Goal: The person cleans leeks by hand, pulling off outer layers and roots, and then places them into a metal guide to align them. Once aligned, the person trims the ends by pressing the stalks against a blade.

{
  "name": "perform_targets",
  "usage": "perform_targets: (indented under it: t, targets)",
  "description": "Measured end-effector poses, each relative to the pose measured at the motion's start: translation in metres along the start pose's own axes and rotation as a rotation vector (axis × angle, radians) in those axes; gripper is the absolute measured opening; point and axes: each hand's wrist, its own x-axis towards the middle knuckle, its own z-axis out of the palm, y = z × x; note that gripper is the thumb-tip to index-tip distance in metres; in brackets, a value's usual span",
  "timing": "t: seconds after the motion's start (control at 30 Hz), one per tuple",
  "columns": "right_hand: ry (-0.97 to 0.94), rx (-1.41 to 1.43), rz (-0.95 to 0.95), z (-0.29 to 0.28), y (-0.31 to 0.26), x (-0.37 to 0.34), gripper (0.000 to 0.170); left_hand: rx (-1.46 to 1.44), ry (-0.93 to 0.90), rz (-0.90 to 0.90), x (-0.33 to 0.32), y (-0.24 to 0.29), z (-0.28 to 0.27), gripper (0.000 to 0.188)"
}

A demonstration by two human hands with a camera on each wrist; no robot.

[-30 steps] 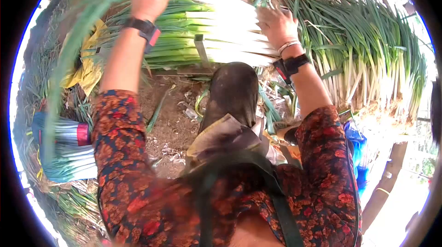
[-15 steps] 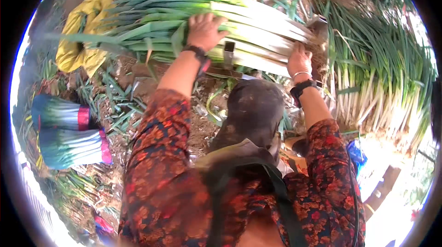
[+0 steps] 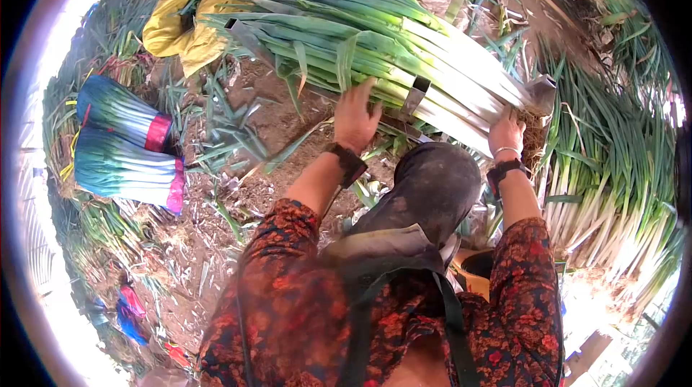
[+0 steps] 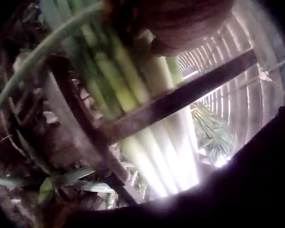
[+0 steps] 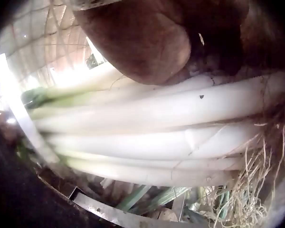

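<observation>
A thick pile of long green and white stalks [image 3: 432,55] lies across a metal frame with upright posts [image 3: 416,91]. My left hand [image 3: 356,119] touches the near edge of the pile at its green part, fingers extended and slightly spread. At the root end, my right hand [image 3: 507,135] rests against the white stalks near an end post [image 3: 540,89]. The left wrist view shows a metal bar [image 4: 180,97] beside the stalks [image 4: 123,85], with part of my left hand [image 4: 180,21] above. In the right wrist view, my right hand [image 5: 142,42] lies over white stalks [image 5: 147,114] with stringy roots.
More loose stalks [image 3: 620,171] lie at the right. Two tied bundles [image 3: 126,163] with pink bands and a yellow sack [image 3: 166,19] are at the left. My knee [image 3: 436,181] is just below the frame; leaf scraps litter the soil.
My left hand has come down from the far left, off the top of the pile to its near edge. My right hand has moved to the root end. The head view has shifted.
</observation>
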Motion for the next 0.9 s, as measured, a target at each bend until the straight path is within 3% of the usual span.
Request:
perform_targets:
  t: [0.1, 0.23, 0.3, 0.4, 0.43, 0.5, 0.6, 0.67, 0.7, 0.77, 0.8, 0.83, 0.9]
  targets:
    - [0.008, -0.001, 0.007, 0.000, 0.000, -0.002, 0.066, 0.208, 0.257, -0.072, 0.007, -0.017, -0.017, 0.059]
    - [0.025, -0.008, 0.026, -0.001, -0.004, -0.005, 0.066, 0.285, 0.451, 0.077, 0.069, -0.029, -0.057, 0.069]
    - [0.042, -0.004, 0.020, 0.001, -0.002, -0.006, 0.066, 0.290, 0.596, -0.002, 0.099, -0.039, -0.058, 0.068]
    - [0.088, -0.001, -0.020, 0.012, 0.004, -0.003, 0.066, 0.562, 0.617, -0.230, 0.143, -0.059, -0.071, 0.068]
    - [0.105, -0.005, -0.033, 0.016, 0.006, -0.002, 0.066, 0.528, 0.546, -0.242, 0.154, -0.080, -0.070, 0.067]
    - [0.097, -0.004, -0.022, 0.004, 0.000, -0.006, 0.062, 0.734, 0.311, -0.347, 0.161, -0.102, -0.056, 0.065]
    - [0.104, -0.015, -0.049, 0.002, -0.005, -0.008, 0.053, 0.760, -0.005, -0.584, 0.175, -0.115, -0.047, 0.060]
    - [0.057, -0.034, -0.046, 0.006, -0.002, -0.002, 0.045, 0.787, -0.183, -0.504, 0.199, -0.163, -0.046, 0.061]
    - [-0.007, -0.021, -0.007, 0.006, -0.002, 0.000, 0.041, 0.790, -0.339, -0.588, 0.208, -0.116, -0.066, 0.065]
    - [-0.115, -0.313, -0.190, -0.007, -0.002, -0.007, 0.039, 0.784, -0.419, -0.474, 0.226, -0.147, -0.077, 0.065]
    - [-0.056, -0.281, -0.171, 0.008, 0.000, -0.001, 0.042, 0.648, -0.356, -0.364, 0.235, -0.161, -0.089, 0.063]
    - [0.010, -0.252, -0.159, 0.021, 0.002, 0.001, 0.045, 0.661, -0.298, -0.391, 0.242, -0.156, -0.101, 0.064]
    - [0.270, 0.186, 0.017, 0.021, -0.002, -0.013, 0.051, 0.907, -0.317, -0.357, 0.256, -0.136, -0.128, 0.066]
